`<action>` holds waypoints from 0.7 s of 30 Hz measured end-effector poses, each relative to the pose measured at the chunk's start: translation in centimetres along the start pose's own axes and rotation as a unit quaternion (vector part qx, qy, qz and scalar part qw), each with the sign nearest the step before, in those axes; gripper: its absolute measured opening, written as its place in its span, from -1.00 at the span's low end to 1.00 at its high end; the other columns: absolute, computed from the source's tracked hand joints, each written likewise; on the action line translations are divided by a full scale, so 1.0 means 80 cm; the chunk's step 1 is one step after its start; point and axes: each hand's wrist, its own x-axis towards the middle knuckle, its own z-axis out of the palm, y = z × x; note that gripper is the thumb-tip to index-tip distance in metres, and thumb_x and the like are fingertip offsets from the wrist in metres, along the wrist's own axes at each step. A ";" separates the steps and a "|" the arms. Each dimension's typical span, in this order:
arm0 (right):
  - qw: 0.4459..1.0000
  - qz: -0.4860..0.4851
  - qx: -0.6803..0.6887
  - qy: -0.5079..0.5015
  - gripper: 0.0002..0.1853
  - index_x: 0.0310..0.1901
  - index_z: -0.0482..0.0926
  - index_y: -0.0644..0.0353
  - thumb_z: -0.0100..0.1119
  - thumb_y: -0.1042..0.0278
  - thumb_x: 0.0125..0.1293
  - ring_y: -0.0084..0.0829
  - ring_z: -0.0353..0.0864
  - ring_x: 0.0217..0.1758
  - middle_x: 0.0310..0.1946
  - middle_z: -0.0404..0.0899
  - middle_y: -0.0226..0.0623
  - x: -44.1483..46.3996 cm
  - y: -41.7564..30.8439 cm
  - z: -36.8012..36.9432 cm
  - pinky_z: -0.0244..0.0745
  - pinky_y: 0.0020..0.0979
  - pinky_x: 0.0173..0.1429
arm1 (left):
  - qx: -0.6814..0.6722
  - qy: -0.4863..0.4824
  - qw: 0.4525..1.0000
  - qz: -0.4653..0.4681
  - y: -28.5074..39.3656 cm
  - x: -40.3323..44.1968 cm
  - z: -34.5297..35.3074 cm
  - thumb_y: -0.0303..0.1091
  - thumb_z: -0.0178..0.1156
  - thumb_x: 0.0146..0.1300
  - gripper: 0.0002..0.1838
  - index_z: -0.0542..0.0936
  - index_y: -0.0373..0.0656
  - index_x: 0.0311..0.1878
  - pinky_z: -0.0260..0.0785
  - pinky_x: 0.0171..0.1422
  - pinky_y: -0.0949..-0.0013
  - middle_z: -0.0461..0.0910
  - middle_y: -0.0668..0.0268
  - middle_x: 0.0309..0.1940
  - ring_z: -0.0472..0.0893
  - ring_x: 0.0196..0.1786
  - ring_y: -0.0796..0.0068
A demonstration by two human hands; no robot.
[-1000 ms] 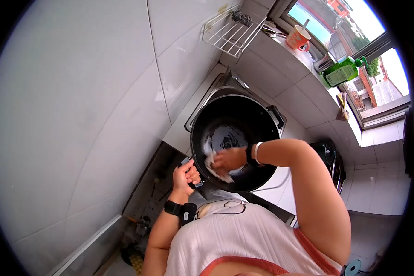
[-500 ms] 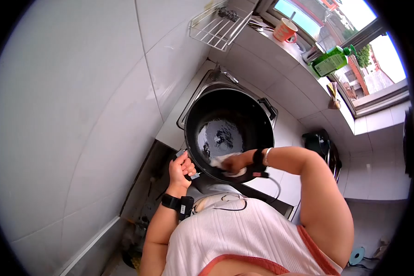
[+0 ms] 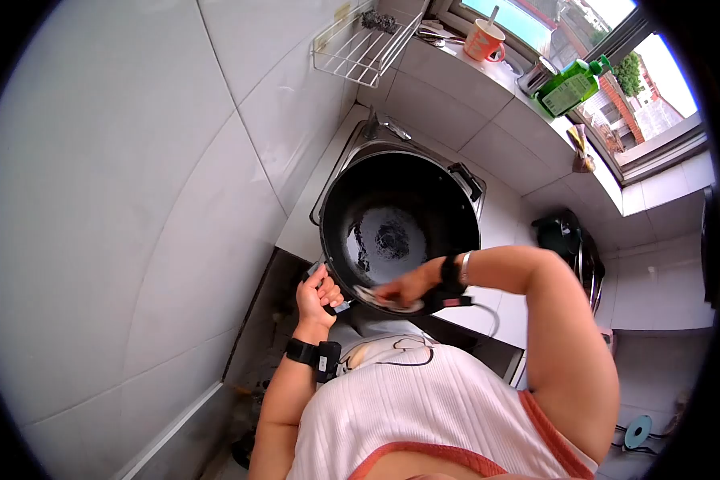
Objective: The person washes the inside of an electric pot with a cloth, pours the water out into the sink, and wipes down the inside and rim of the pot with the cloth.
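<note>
A large black wok (image 3: 400, 216) sits tilted over the sink area in front of me, its inside wet and shiny at the bottom. My left hand (image 3: 320, 294) is wrapped round its near-left handle. My right hand (image 3: 409, 288) presses a pale cloth (image 3: 368, 297) against the inner wall near the rim closest to me. The fingers partly cover the cloth. The far handle (image 3: 465, 182) of the wok is free at the upper right.
A wire rack (image 3: 364, 56) hangs on the wall with a steel scourer. On the window ledge stand an orange mug (image 3: 484, 40), a green bottle (image 3: 569, 90) and a folded cloth (image 3: 581, 149). A dark appliance (image 3: 564, 234) is at the right.
My right hand has moved the cloth from the wok's lower inner side up to the near rim. My left hand keeps its hold. The camera view has shifted.
</note>
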 end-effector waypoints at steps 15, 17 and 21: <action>0.825 -0.221 0.119 0.507 -0.64 -0.24 0.24 0.06 0.02 0.66 -0.08 -0.51 0.31 -0.39 -0.40 0.28 -0.42 0.122 -0.023 -0.131 0.31 -0.46 -0.37 | 0.009 -0.033 0.999 -0.027 0.007 -0.003 0.006 -0.07 -0.10 0.32 -0.68 0.37 -0.01 -0.49 -0.10 -0.72 0.58 0.02 0.56 -0.87 -0.02 -0.83 0.71; 0.908 -0.203 -0.077 0.358 -0.68 -0.28 0.26 0.12 0.06 0.62 -0.11 -0.48 0.29 -0.22 -0.35 0.26 -0.41 0.099 -0.030 -0.071 0.28 -0.45 -0.13 | 0.006 -0.024 0.999 -0.027 0.006 -0.004 0.004 -0.07 -0.10 0.32 -0.68 0.38 -0.01 -0.49 -0.10 -0.72 0.57 0.01 0.56 -0.87 -0.02 -0.83 0.71; 0.887 -0.202 -0.356 0.213 -0.52 -0.11 0.34 0.15 0.15 0.58 -0.18 -0.05 0.27 0.02 -0.11 0.28 -0.12 0.056 0.010 -0.023 0.19 -0.21 0.11 | 0.004 -0.014 1.000 -0.023 0.006 -0.004 0.000 -0.07 -0.09 0.32 -0.68 0.38 0.01 -0.51 -0.10 -0.73 0.57 0.00 0.57 -0.87 -0.02 -0.83 0.71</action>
